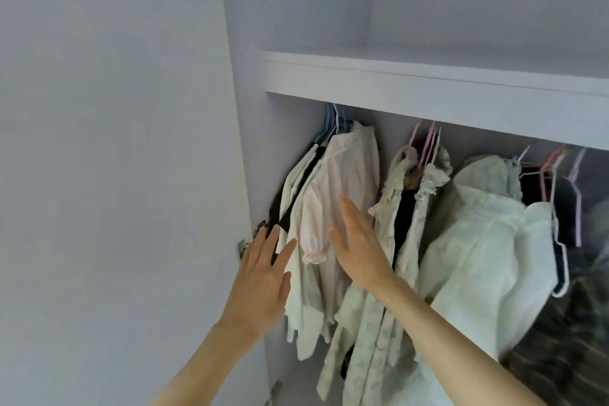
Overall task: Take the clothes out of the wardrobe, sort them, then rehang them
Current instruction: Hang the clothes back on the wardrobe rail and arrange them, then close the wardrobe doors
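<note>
Under the white laminate wardrobe shelf (428, 89), against the left wall of the cupboard, hangs a bunch of cream and black tops on blue plastic hangers (329, 122). Both hands flank it, spread flat and gripping nothing: the left hand (260, 277) at its outer edge, the right hand (357, 241) pressed on the pale pink puff-sleeved blouse (342, 188). Further right under the shelf hang a floral cream shirt (389, 273) and a white hooded jacket (487, 250) (the far end is blurred). Squeezing the bunch without unhooking could slide garments off their hangers.
</note>
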Demonstrator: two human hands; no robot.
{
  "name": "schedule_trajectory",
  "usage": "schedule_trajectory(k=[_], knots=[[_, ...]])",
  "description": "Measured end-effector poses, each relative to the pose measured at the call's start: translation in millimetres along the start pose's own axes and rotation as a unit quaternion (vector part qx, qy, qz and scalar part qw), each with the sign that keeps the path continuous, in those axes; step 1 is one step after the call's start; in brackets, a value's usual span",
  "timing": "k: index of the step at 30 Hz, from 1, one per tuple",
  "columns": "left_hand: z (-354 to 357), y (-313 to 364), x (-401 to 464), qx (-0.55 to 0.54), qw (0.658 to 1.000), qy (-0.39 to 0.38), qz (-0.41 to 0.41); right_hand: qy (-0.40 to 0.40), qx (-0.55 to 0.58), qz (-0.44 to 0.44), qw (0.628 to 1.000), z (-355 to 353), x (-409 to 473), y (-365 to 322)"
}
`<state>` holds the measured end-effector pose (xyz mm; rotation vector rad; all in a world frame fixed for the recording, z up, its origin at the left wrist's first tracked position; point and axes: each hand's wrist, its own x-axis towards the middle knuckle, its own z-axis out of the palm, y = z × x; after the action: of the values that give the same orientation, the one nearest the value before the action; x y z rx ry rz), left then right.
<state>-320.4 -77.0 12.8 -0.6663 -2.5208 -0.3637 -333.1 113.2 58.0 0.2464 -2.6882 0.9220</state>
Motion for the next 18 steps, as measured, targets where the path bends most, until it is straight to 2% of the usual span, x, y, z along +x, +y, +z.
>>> schedule_trajectory(k=[7,12,18], knots=[[-94,21,-59,0.020,0.998,0.063,-0.010,0.001,-0.093,-0.084,0.992,-31,-74,-77],[-176,10,-82,0.018,0.989,0.144,-0.006,0.005,-0.086,-0.122,0.989,-34,-102,-149],[-268,-31,-121,0.052,0.965,0.257,-0.005,0.004,-0.055,-0.181,0.982,3,-126,-243]])
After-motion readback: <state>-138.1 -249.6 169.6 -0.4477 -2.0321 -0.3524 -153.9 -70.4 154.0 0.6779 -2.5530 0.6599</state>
